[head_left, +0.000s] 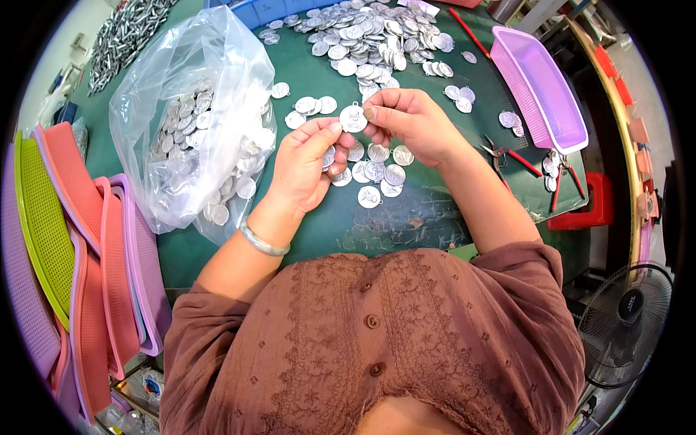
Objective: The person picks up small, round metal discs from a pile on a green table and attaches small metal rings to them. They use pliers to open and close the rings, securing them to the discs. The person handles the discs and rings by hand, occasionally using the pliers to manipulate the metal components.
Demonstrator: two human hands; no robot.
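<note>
A round silver medal [353, 119] with a small loop at its top is held up between my two hands over the table. My left hand [308, 156] pinches its left edge, and another medal [328, 156] shows among the lower fingers. From the other side, my right hand [409, 123] grips the medal's right edge between thumb and fingers. Just below lies a loose group of medals [374, 171] on the green tabletop [413, 225]. Beyond my hands a large heap of medals [384, 32] spreads out.
A clear plastic bag [192, 123] of medals stands at left, near stacked plastic baskets [90, 290]. Metal pieces [127, 40] are piled far left. At right are red-handled pliers [507, 157], a purple basket [540, 87], a red stool [591, 206] and a fan [627, 319].
</note>
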